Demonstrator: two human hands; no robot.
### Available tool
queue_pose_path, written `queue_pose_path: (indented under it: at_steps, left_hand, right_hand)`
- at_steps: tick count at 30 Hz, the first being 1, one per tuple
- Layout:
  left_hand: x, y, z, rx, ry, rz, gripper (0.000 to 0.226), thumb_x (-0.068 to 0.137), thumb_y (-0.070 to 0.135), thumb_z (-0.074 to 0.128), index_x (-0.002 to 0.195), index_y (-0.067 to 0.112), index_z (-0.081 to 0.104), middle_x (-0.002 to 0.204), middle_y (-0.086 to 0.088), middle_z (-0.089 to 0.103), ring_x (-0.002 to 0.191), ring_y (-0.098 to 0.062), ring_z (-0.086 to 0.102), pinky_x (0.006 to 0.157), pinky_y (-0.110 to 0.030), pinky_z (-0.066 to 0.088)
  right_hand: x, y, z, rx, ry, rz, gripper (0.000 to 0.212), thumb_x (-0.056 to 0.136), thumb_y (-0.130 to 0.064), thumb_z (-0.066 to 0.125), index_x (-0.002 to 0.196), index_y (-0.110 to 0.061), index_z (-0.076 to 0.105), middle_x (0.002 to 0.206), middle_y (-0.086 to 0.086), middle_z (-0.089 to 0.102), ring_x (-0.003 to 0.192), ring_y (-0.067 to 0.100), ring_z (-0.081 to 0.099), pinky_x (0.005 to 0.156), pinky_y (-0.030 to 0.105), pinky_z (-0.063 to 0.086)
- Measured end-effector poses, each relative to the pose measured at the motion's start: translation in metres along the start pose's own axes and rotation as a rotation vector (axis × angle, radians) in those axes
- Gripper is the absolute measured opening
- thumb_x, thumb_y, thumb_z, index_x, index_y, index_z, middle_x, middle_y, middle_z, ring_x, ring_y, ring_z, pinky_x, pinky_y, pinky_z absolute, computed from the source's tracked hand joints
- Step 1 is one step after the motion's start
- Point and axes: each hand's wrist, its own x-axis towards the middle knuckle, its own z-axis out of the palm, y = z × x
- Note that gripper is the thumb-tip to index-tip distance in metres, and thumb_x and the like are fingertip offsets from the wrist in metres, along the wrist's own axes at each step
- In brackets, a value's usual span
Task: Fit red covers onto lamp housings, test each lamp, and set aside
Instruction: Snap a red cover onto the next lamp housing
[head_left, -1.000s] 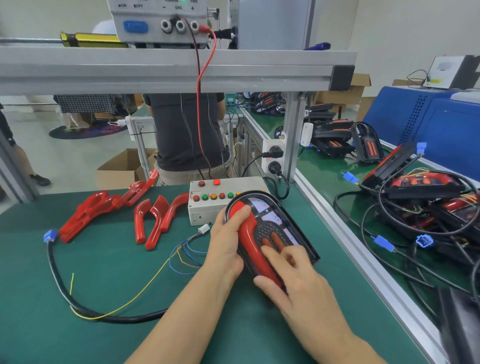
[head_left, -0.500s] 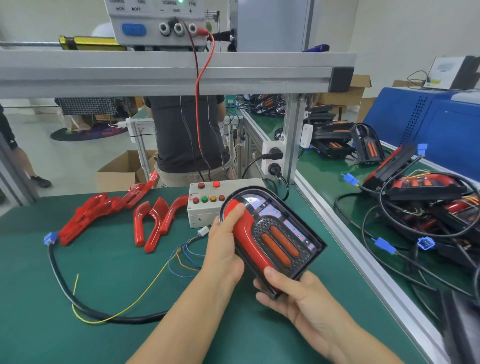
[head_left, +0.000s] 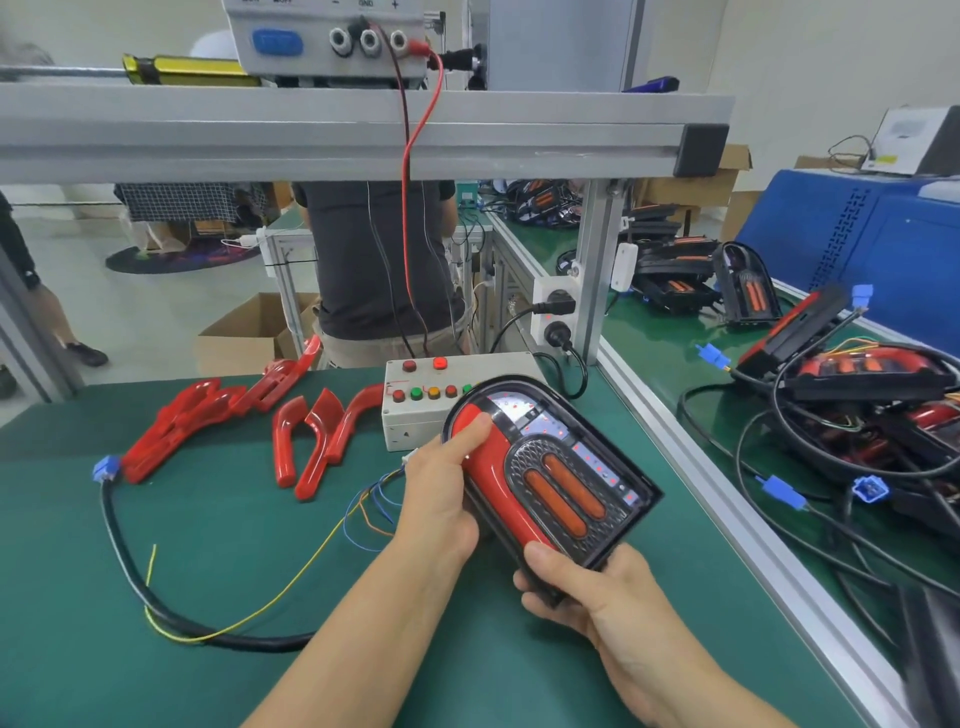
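You hold the lamp housing in both hands, lifted off the green bench mat and tilted so its face looks up at you. Your left hand grips its left edge, thumb curled over the top of the red cover that sits along the housing's left side. Your right hand grips the lower end, thumb lying on the bottom tip of the cover, fingers wrapped underneath out of sight. Two orange reflector bars show in the middle of the housing, and small red points glow along its upper and right border.

Just behind the housing stands the white test box with its row of coloured buttons; one red lamp on its top is lit. Thin coloured wires run from near your left hand into a black cable that loops across the mat to a blue connector. Loose red covers lie well to the left of the box. On the neighbouring bench at right, other lamps lie tangled in cables
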Motion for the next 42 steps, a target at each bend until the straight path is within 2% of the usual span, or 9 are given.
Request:
queue_pose_path:
  at_steps: [6,11,14,18,21,23,26,33,42]
  left_hand:
    - [0.008,-0.003,0.002,-0.004,-0.008,-0.047,0.018,0.079,0.008,0.07,0.097,0.005,0.069,0.078,-0.01,0.074,0.061,-0.02,0.07,0.052,-0.031,0.057]
    - [0.015,-0.002,-0.002,0.002,-0.063,-0.056,0.027,0.082,0.01,0.068,0.108,0.007,0.061,0.077,-0.008,0.074,0.061,-0.019,0.07,0.053,-0.031,0.057]
    - [0.019,0.002,-0.005,0.05,-0.103,-0.071,0.028,0.083,0.013,0.068,0.109,0.008,0.06,0.082,-0.008,0.074,0.065,-0.02,0.07,0.056,-0.033,0.057]
    - [0.02,0.005,-0.001,0.347,-0.17,-0.086,0.036,0.088,0.03,0.066,0.117,0.01,0.059,0.095,-0.007,0.073,0.077,-0.02,0.069,0.075,-0.036,0.057]
    - [0.033,0.029,-0.008,0.824,-0.079,0.178,0.031,0.094,0.045,0.05,0.096,0.017,0.065,0.091,0.004,0.067,0.086,-0.016,0.062,0.083,-0.031,0.048]
    - [0.047,0.058,-0.027,1.124,0.147,0.532,0.022,0.095,0.029,0.051,0.097,0.017,0.068,0.095,0.001,0.065,0.092,-0.018,0.058,0.081,-0.031,0.045]
    - [0.07,0.102,-0.061,1.404,0.463,0.69,0.029,0.088,0.012,0.051,0.109,0.017,0.069,0.114,-0.008,0.064,0.109,-0.03,0.053,0.091,-0.042,0.044]
    - [0.106,0.152,-0.148,1.729,0.888,0.31,0.045,0.085,0.017,0.051,0.13,0.015,0.054,0.138,-0.016,0.044,0.131,-0.034,0.031,0.108,-0.044,0.024]
    - [0.12,0.172,-0.217,1.816,0.782,-0.032,0.055,0.085,0.023,0.054,0.138,0.022,0.043,0.139,-0.013,0.041,0.128,-0.036,0.039,0.107,-0.046,0.032]
  right_hand:
    - [0.005,0.003,0.003,-0.057,0.072,-0.003,0.025,0.079,-0.003,0.075,0.104,0.0,0.068,0.082,0.012,0.072,0.069,0.024,0.066,0.059,0.027,0.057]
    - [0.008,-0.01,-0.016,-0.242,0.05,0.054,0.06,0.063,-0.052,0.071,0.113,-0.02,0.067,0.101,0.001,0.076,0.092,0.018,0.071,0.082,0.034,0.056]
    - [0.018,-0.027,-0.037,-0.305,0.17,-0.036,0.075,0.06,-0.063,0.069,0.126,-0.029,0.058,0.113,-0.006,0.072,0.106,0.016,0.066,0.099,0.039,0.047]
    - [0.034,-0.033,-0.045,-0.358,0.164,-0.074,0.029,0.089,-0.034,0.063,0.117,-0.024,0.066,0.105,-0.002,0.075,0.101,0.023,0.068,0.096,0.041,0.048]
    - [0.042,-0.03,-0.052,-0.339,0.228,-0.078,0.017,0.097,-0.019,0.056,0.098,-0.02,0.072,0.092,0.001,0.077,0.077,0.012,0.072,0.076,0.035,0.048]
    - [0.044,-0.031,-0.057,-0.308,0.263,-0.063,0.018,0.096,-0.016,0.057,0.09,-0.018,0.074,0.086,0.004,0.077,0.065,0.011,0.071,0.068,0.034,0.046]
    - [0.045,-0.031,-0.063,-0.316,0.238,-0.03,0.014,0.095,-0.018,0.059,0.094,-0.016,0.073,0.086,0.008,0.076,0.063,0.015,0.071,0.063,0.034,0.049]
    - [0.054,-0.032,-0.067,-0.417,0.207,0.018,0.016,0.094,-0.018,0.061,0.087,-0.017,0.075,0.075,0.006,0.075,0.054,0.017,0.065,0.061,0.034,0.055]
    - [0.059,-0.034,-0.071,-0.465,0.215,0.059,0.012,0.094,-0.018,0.061,0.095,-0.017,0.072,0.079,0.012,0.075,0.073,0.033,0.064,0.068,0.039,0.054]
